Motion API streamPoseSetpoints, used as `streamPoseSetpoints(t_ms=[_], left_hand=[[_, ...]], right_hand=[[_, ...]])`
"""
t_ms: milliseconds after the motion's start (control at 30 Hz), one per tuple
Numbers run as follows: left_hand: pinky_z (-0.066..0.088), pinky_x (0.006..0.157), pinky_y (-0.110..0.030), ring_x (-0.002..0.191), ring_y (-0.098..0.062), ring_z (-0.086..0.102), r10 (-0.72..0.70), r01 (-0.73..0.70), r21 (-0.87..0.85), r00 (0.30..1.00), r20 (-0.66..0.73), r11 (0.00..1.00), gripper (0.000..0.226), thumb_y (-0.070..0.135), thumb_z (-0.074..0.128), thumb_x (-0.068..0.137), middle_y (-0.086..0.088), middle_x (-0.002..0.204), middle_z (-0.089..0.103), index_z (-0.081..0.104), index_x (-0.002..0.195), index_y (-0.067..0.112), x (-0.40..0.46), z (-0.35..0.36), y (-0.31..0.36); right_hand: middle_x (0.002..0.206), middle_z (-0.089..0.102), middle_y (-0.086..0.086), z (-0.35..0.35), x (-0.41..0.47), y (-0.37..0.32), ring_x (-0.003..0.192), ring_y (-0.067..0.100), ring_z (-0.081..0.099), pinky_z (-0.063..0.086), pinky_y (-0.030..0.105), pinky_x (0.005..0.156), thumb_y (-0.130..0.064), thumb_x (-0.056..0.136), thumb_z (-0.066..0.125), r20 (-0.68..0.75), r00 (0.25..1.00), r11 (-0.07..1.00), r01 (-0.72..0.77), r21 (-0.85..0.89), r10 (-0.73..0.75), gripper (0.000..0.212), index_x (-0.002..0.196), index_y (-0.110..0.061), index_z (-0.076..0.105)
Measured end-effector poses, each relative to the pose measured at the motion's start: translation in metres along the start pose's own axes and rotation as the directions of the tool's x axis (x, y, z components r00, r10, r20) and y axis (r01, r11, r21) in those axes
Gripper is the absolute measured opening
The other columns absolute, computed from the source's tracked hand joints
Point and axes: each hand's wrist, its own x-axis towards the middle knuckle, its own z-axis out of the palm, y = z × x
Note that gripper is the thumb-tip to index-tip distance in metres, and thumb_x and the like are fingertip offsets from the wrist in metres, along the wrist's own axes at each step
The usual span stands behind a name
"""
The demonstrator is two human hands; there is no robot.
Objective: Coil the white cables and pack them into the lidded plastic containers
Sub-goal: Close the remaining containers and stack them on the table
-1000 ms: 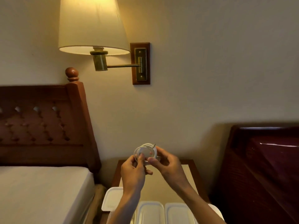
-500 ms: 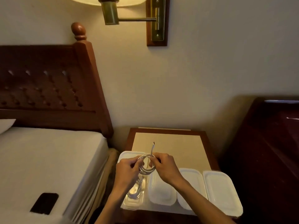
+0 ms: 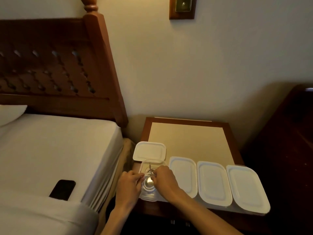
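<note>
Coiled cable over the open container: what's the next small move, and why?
Probably lower the coiled cable into the open container and let go. Both the left hand and right hand pinch it right above that container, and the loose lid lies just behind, ready to close it.

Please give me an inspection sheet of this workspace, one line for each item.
Surface: wooden nightstand, beige top.
Job's things: open clear container at front left; its loose lid lies behind it; three lidded containers in a row to its right.
Clutter: nothing seen on the nightstand.
Grippers: left hand and right hand both pinch the coil over the open container.
Cables: white cable coil, one end sticking up.
Surroundings: bed with black phone, headboard, wall.
</note>
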Motion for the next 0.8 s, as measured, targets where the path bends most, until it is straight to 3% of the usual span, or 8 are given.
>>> streamPoseSetpoints(t_ms=[67, 200, 333, 400, 500, 600, 700, 800], left_hand=[[0.045, 0.065, -0.027, 0.080, -0.012, 0.053, 0.029, -0.029, 0.028, 1.000, 0.008, 0.999, 0.017, 0.020, 0.074, 0.083, 0.011, 0.083, 0.067, 0.077, 0.099, 0.026, -0.002, 0.004, -0.001], [0.049, 0.061, -0.031, 0.076, -0.012, 0.051, 0.072, -0.073, 0.052, 0.997, 0.006, 0.996, 0.018, 0.017, 0.078, 0.077, 0.014, 0.080, 0.066, 0.078, 0.093, 0.026, -0.004, 0.008, -0.002], [0.048, 0.062, -0.030, 0.077, -0.010, 0.049, 0.107, -0.107, 0.046, 0.994, -0.005, 0.993, 0.020, 0.015, 0.079, 0.076, 0.015, 0.082, 0.065, 0.077, 0.093, 0.025, -0.006, 0.011, -0.008], [0.049, 0.064, -0.030, 0.079, -0.010, 0.049, 0.116, -0.115, 0.045, 0.993, -0.015, 0.992, 0.021, 0.015, 0.080, 0.076, 0.015, 0.084, 0.065, 0.076, 0.094, 0.025, -0.007, 0.013, -0.010], [0.050, 0.065, -0.030, 0.079, -0.009, 0.049, 0.110, -0.109, 0.032, 0.993, -0.035, 0.994, 0.024, 0.013, 0.081, 0.074, 0.015, 0.085, 0.067, 0.076, 0.095, 0.025, -0.009, 0.015, -0.011], [0.050, 0.065, -0.030, 0.080, -0.011, 0.049, 0.129, -0.129, 0.024, 0.991, -0.033, 0.991, 0.027, 0.011, 0.082, 0.072, 0.016, 0.087, 0.067, 0.077, 0.094, 0.025, -0.011, 0.017, -0.013], [0.051, 0.065, -0.030, 0.079, -0.013, 0.051, 0.139, -0.138, 0.021, 0.989, -0.051, 0.990, 0.025, 0.012, 0.083, 0.071, 0.016, 0.088, 0.069, 0.077, 0.092, 0.024, -0.013, 0.017, -0.014], [0.052, 0.064, -0.032, 0.079, -0.013, 0.051, 0.142, -0.141, 0.027, 0.987, -0.069, 0.990, 0.027, 0.013, 0.083, 0.071, 0.015, 0.091, 0.069, 0.076, 0.095, 0.024, -0.012, 0.020, -0.013]], right_hand=[[0.095, 0.068, 0.013, 0.005, 0.000, 0.001, 0.082, 0.026, 0.063, 0.038, 0.024, 0.058, -0.012, 0.094, 0.053, 0.009, 0.999, 0.993, 0.050, -0.105, -0.049, 0.019, 0.093, -0.008, 0.071], [0.124, 0.055, 0.007, 0.014, -0.005, 0.005, 0.112, 0.020, 0.053, 0.048, 0.025, 0.088, -0.022, 0.098, 0.055, -0.087, 0.972, 0.950, 0.194, -0.243, -0.220, 0.026, 0.121, -0.012, 0.065], [0.105, 0.062, 0.002, 0.016, -0.011, 0.010, 0.094, 0.020, 0.060, 0.054, 0.027, 0.072, -0.025, 0.077, 0.078, -0.227, 0.930, 0.941, 0.234, -0.246, -0.291, 0.028, 0.102, -0.019, 0.066], [0.100, 0.063, 0.001, 0.014, -0.015, 0.013, 0.087, 0.017, 0.059, 0.055, 0.024, 0.069, -0.025, 0.074, 0.081, -0.312, 0.871, 0.924, 0.335, -0.187, -0.379, 0.029, 0.097, -0.019, 0.064], [0.103, 0.067, 0.001, 0.014, -0.019, 0.017, 0.088, 0.017, 0.062, 0.057, 0.025, 0.073, -0.025, 0.076, 0.081, -0.264, 0.779, 0.816, 0.495, -0.298, -0.568, 0.031, 0.102, -0.017, 0.067], [0.113, 0.066, 0.000, 0.020, -0.017, 0.019, 0.094, 0.019, 0.064, 0.056, 0.029, 0.072, -0.022, 0.074, 0.082, -0.173, 0.818, 0.795, 0.448, -0.408, -0.549, 0.043, 0.114, -0.017, 0.066], [0.108, 0.066, -0.002, 0.023, -0.014, 0.018, 0.092, 0.022, 0.060, 0.051, 0.036, 0.071, -0.025, 0.076, 0.076, -0.102, 0.881, 0.791, 0.357, -0.496, -0.462, 0.036, 0.111, -0.021, 0.066], [0.126, 0.060, 0.000, 0.020, -0.008, 0.014, 0.113, 0.028, 0.050, 0.039, 0.051, 0.089, -0.022, 0.086, 0.063, 0.017, 0.941, 0.800, 0.296, -0.522, -0.337, 0.037, 0.123, -0.020, 0.059]])
